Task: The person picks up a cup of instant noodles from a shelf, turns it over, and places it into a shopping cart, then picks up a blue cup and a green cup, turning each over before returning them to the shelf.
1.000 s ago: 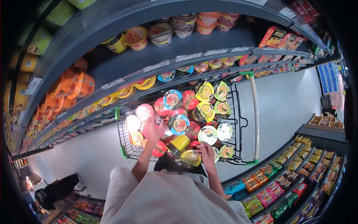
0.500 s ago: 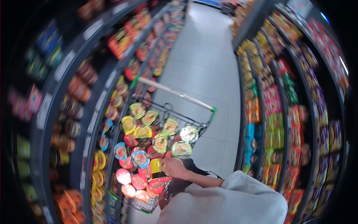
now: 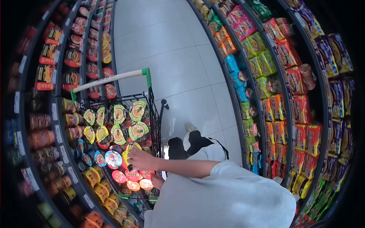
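My right hand [image 3: 140, 158] reaches across the wire shopping cart [image 3: 153, 119], its fingers closed on a yellow noodle cup [image 3: 126, 156]. Around it in the cart stand green-lidded cups [image 3: 138, 130], a blue-rimmed cup [image 3: 113, 159] and red cups [image 3: 133, 175] lying close together. My left hand [image 3: 157, 181] is low by the cart's near right side, partly covered by my shirt; its fingers are mostly hidden.
The cart's handle [image 3: 114, 77] has green ends. Left shelves hold cups and bowls, including yellow cups [image 3: 102, 191]. Right shelves hold bagged noodles [image 3: 302, 104]. Grey floor tiles [image 3: 178, 72] run between them; my shoe [image 3: 190, 127] shows on the floor.
The view has turned, so the cart and shelves appear further left. My right hand is still on the yellow cup, which now looks tilted among the other cups.
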A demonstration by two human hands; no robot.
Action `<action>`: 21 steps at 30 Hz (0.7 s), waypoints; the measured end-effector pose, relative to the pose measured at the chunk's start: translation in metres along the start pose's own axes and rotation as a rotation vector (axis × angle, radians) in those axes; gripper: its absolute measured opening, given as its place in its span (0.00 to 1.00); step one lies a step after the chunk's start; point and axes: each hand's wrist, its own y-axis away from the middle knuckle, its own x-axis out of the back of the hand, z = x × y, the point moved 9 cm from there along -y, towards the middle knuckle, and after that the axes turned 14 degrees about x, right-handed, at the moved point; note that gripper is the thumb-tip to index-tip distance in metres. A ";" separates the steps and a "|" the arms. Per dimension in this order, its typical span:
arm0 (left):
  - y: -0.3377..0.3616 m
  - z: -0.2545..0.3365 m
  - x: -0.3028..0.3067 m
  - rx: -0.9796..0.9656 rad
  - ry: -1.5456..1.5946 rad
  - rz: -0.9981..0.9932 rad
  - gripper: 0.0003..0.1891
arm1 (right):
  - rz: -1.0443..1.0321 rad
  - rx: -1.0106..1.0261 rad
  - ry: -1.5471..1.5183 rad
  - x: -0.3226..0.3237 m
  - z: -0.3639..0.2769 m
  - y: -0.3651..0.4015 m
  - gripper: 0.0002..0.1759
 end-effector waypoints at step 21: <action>0.003 -0.005 0.014 0.150 0.240 -0.007 0.16 | -0.263 0.190 0.028 0.005 0.022 0.046 0.31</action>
